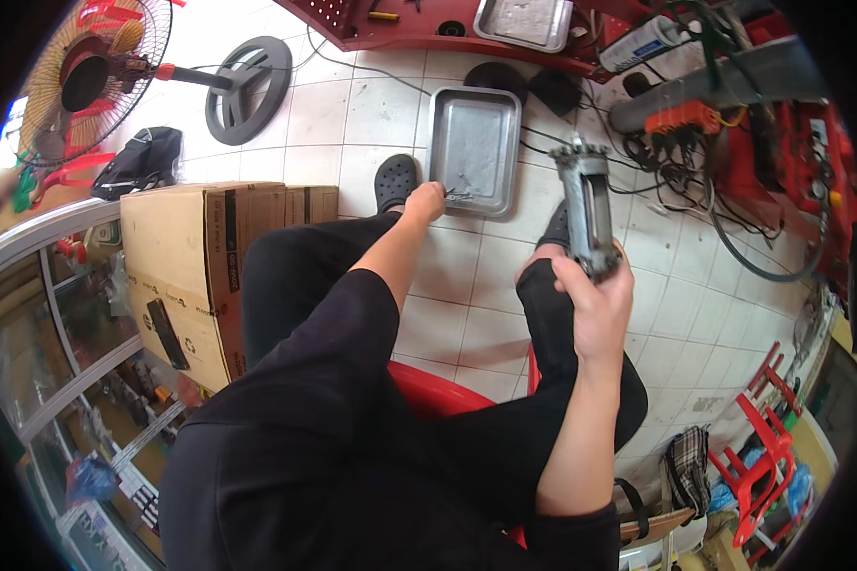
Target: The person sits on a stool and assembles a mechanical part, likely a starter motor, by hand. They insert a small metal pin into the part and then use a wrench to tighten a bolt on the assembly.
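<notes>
right hand (598, 303) grips metal part (573, 202); likely heavy, stiff, best held by an end; left hand (426, 202), grip unclear

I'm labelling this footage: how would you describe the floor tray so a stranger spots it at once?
Find the red bench up top, then the white tiled floor below it. There lies a rectangular grey metal tray, the left hand at its lower left corner. Unlike the other tray, up on the bench, it lies beside a dark clog.
</notes>
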Motion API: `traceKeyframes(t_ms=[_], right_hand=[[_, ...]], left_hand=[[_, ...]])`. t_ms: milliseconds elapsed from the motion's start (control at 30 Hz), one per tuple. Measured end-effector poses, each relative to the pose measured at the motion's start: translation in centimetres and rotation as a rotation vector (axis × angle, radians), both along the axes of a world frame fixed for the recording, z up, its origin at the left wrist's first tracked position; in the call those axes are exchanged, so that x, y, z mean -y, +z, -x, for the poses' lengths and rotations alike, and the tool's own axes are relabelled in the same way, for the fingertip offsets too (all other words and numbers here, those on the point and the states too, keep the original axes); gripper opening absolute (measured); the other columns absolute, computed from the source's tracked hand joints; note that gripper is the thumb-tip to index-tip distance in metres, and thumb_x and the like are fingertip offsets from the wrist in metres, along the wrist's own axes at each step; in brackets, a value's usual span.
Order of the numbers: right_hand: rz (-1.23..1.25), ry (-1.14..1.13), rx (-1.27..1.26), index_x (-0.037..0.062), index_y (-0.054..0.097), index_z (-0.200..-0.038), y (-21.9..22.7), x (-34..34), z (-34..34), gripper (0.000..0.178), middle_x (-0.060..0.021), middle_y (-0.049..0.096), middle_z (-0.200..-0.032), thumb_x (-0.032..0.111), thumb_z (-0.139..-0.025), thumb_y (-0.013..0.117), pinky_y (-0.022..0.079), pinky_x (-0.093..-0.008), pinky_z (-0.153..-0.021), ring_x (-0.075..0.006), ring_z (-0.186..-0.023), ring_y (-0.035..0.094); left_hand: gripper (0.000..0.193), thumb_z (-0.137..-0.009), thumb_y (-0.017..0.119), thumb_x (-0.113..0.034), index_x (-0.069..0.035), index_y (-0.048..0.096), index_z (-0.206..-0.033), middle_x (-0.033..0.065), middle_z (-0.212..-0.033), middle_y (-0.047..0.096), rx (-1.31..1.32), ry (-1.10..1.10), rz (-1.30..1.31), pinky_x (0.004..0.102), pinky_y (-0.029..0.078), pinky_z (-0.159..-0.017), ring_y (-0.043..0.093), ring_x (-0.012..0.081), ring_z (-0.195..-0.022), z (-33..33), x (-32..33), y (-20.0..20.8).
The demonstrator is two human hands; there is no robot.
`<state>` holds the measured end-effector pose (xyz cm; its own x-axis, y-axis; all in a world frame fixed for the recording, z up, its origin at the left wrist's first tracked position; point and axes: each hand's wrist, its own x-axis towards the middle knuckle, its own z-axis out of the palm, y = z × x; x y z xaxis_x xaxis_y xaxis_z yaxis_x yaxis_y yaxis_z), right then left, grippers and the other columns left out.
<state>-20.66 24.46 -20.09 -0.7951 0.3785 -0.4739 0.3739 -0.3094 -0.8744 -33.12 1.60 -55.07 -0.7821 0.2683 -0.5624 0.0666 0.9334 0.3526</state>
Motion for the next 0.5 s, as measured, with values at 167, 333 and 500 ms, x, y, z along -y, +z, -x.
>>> traceKeyframes(t_ms=[167, 333, 500], right_hand=[[0.014, -0.020, 0.081, -0.0012, 0.055, -0.107, -0.5, -0.3, 0.8, 0.036, -0.0030, 0.059, -0.091, 0.000, -0.074, 0.071, 0.044, -0.0234, -0.073, -0.0078, -0.079, 0.054], [-0.074, 0.015, 0.161, -0.0003, 0.054, -0.103, -0.5, -0.6, 1.8, 0.041, -0.0019, 0.055, -0.087, 0.004, -0.069, 0.075, 0.043, -0.0226, -0.071, -0.0079, -0.076, 0.050], [-0.108, 0.074, 0.262, 0.0012, 0.052, -0.097, -0.9, -0.9, 2.3, 0.043, 0.0004, 0.051, -0.078, 0.008, -0.065, 0.079, 0.041, -0.0220, -0.064, -0.0075, -0.070, 0.046]], left_hand=[[0.025, -0.082, 0.051, -0.008, -0.008, 0.066, -0.102, 0.0172, -0.105, 0.063, -0.010, -0.076, 0.018, 0.0429, 0.051, -0.084, 0.062, 0.0346, -0.099, 0.5, -1.2, -1.7], [0.027, -0.084, 0.057, -0.015, -0.013, 0.059, -0.111, 0.0134, -0.110, 0.058, -0.055, -0.297, 0.163, 0.0421, 0.050, -0.084, 0.060, 0.0322, -0.104, 1.1, -3.8, -4.6], [0.022, -0.088, 0.057, -0.023, -0.017, 0.058, -0.109, 0.0129, -0.107, 0.056, -0.043, -0.190, 0.207, 0.0424, 0.050, -0.082, 0.059, 0.0326, -0.104, 0.9, -5.2, -5.7]])
